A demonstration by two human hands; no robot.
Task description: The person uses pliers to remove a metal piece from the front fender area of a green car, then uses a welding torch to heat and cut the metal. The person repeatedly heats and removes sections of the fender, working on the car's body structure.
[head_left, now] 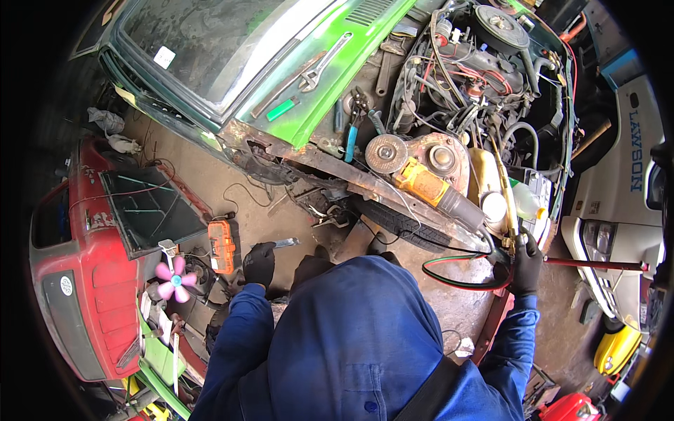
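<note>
My right hand (526, 265), in a black glove, is closed around the handle end of a brass gas torch (506, 186). The torch's long tube points away from me over the engine bay. Red and green hoses (456, 281) loop beside that hand. On the left, my gloved left hand (258, 265) grips a short, flat silvery piece (286, 243) over the floor; its exact kind is unclear. An angle grinder (428, 184), yellow and grey with a worn disc, lies on the car's edge near the torch.
The green car's engine bay (470, 77) lies ahead. An adjustable wrench (324, 64) rests on the green panel, with blue-handled pliers (352, 133) nearby. An orange case (221, 247), a pink fan (175, 281) and a red car body (105, 259) stand left; a white vehicle (639, 154) is right.
</note>
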